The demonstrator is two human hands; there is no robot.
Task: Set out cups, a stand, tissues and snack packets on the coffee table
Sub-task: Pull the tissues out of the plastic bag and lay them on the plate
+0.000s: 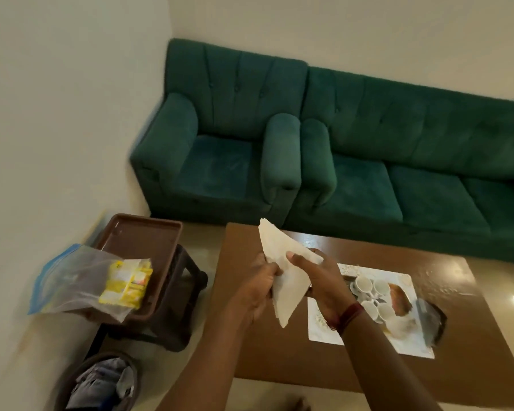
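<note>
Both my hands hold a stack of white tissues (282, 271) above the left end of the brown coffee table (279, 357). My left hand (257, 289) grips the stack's left edge and my right hand (315, 277) grips its right side. On a white tray (410, 348) on the table stand several small white cups (371, 298), beside a brown object I cannot make out. A clear zip bag with yellow snack packets (125, 286) lies on a brown tray (140, 241) on a dark stool (181, 307) left of the table.
A green armchair (220, 149) and a green sofa (413, 161) stand against the wall behind the table. A round brown bin (101, 384) with crumpled wrappers sits on the floor at lower left. A dark pouch (431, 321) lies at the white tray's right edge.
</note>
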